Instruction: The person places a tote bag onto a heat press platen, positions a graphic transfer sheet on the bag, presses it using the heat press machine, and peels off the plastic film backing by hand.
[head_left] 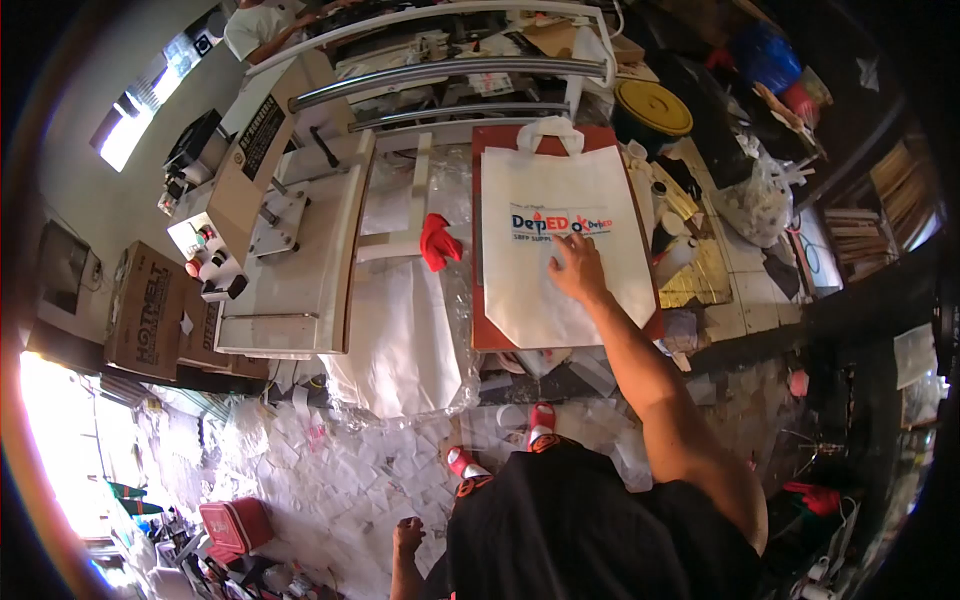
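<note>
Right hand touches the print on a white bag

A white bag [520,285] lies flat on a red-brown board [653,325], its lower edge close to the board's front edge and its handle [550,135] looping over the back edge. The right hand [578,262] is on the bag, fingers loosely spread and gripping nothing, fingertips at the blue-and-red print [555,224]. The left hand [408,535] hangs low over the paper-strewn floor [350,455], well apart from the counter [755,310]; it looks partly curled, but it is too small and dim to tell whether it holds anything.

Left of the board's left edge lies a bunched red cloth [440,243]. Nearer the counter's front edge, white material [400,340] in clear plastic reaches past that edge. A pale machine [285,270] takes up the counter's left end. Just beyond the board's back right corner stands a tub with a yellow lid [652,107].
</note>
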